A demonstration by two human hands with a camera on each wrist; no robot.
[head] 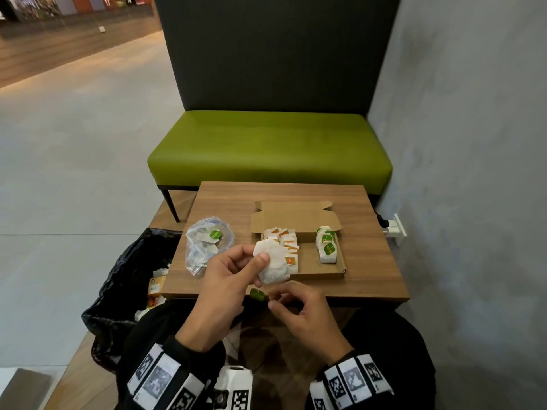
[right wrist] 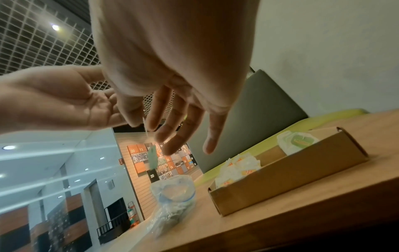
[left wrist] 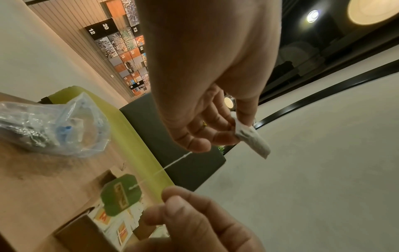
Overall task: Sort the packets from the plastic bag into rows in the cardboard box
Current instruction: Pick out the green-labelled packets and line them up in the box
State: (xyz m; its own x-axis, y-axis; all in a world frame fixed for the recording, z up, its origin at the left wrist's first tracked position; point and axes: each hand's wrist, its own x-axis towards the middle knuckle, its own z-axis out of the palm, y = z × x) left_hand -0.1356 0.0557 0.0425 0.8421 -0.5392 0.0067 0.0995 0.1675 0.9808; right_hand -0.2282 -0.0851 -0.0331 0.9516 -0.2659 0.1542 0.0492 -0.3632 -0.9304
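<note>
Presently the left hand [head: 225, 279] pinches a white packet [head: 273, 263] between thumb and fingers, raised above the near edge of the box [head: 322, 272]. From the packet a string [left wrist: 172, 164] runs down to a green tag [left wrist: 121, 196]; the right hand [head: 302, 312] pinches that string with thumb and forefinger, its other fingers loosely spread, just nearer than the box.

Box — open, lid flap folded back, lying on the table [head: 379, 267]. Inside, at its left end, a row of overlapping packets with orange tags [head: 285, 241]; at its right end, a shorter row of packets with green tags [head: 327, 245]; bare cardboard between the two rows.

Bag [head: 207, 244] — clear plastic, crumpled, left of the box on the table, with several packets inside, one green tag showing.

Left of the box and below table level, a black bin bag [head: 127, 279] holds mixed litter.
</note>
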